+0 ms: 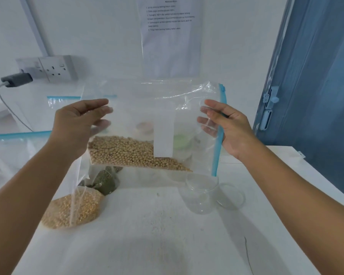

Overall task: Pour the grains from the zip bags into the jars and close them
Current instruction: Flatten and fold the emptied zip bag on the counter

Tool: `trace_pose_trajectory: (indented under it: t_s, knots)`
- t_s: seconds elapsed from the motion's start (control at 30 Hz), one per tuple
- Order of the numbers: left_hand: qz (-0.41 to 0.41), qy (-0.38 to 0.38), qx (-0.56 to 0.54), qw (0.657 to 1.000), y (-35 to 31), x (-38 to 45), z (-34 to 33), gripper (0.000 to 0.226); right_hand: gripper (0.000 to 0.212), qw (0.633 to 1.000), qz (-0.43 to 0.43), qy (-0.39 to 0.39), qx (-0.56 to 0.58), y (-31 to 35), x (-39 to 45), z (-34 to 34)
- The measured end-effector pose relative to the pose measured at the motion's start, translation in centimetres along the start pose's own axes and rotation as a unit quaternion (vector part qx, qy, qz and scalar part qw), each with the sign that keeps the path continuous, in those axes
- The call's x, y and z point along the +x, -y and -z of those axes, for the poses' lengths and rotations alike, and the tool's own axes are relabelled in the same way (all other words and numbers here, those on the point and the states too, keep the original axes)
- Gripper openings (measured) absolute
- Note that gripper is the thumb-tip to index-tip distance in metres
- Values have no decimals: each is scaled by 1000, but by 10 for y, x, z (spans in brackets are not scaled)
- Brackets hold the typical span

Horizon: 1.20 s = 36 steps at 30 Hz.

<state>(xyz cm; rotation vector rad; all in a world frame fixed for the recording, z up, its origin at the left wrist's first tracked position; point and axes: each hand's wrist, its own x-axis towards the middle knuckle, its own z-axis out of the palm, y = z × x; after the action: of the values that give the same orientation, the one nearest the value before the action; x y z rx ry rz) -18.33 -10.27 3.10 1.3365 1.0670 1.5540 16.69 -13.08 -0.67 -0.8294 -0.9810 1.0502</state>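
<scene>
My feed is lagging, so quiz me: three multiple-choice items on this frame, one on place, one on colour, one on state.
1. Where is the empty clear jar?
A. On the table, below the held bag's zip end
B. In the left hand
C. On the wall socket

2. What colour is the held bag's zip strip?
A. Red
B. Blue
C. Black

3. How is the bag of pale round beans now?
A. Lying flat on the table
B. Inside the jar
C. Held up in the air by both hands

Answers: 1 A, it stands on the white table; 2 B, the strip is light blue; 3 C, left hand and right hand grip its sides.
</scene>
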Motion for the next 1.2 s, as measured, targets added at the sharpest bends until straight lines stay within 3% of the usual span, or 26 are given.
trace_pose_trajectory:
  t_s: [0.23,0.7,1.2]
  knots:
    - [13,34,25,999,-23,27,2,18,26,999,-14,-1,31,-4,9,-4]
    - [11,68,39,997,-32,45,-9,31,27,998,-33,-17,55,-20,8,7]
    - [7,91,54,994,-39,66,-6,25,29,996,-34,-24,75,-25,8,0]
